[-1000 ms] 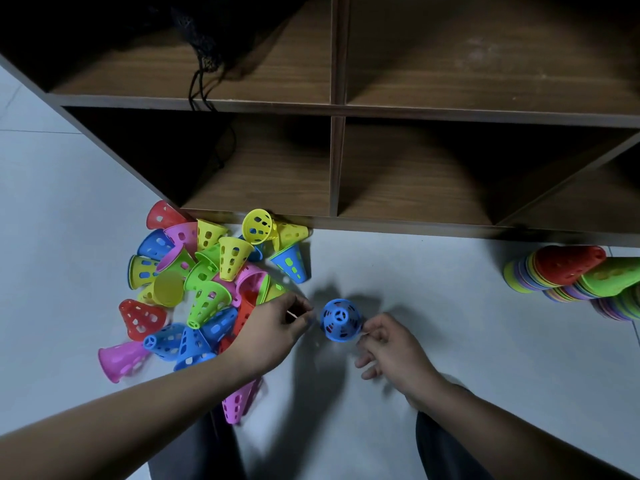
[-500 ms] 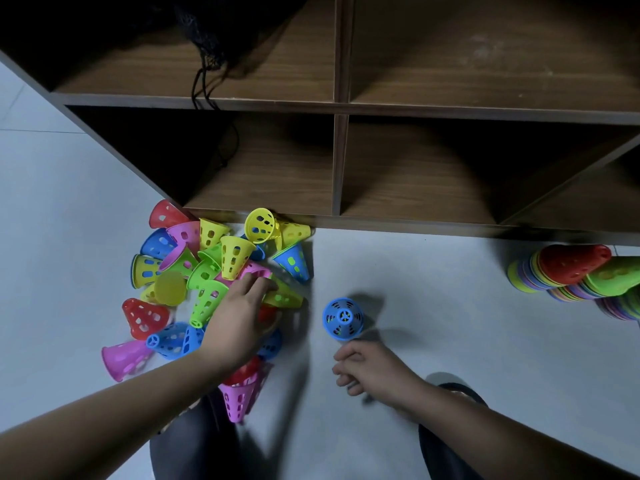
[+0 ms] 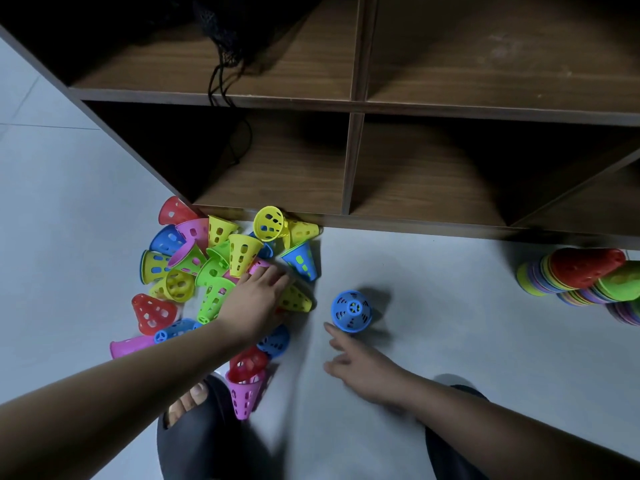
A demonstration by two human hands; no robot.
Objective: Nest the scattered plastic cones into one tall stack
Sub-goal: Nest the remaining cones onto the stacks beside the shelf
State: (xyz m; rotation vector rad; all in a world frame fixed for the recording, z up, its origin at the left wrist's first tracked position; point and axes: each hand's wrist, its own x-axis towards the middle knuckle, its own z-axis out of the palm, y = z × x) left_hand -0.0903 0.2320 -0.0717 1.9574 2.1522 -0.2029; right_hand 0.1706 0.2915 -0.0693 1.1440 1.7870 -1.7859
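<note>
Left hand lying over cone pile, grip unclear; right hand hovering, fingers spread, empty, beside upright blue cone. Wooden shelf backing pile; nested stacks lying right on pale floor.

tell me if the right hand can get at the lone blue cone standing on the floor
Probably yes: the right hand is open just short of the blue cone, with only bare floor between them.
</note>
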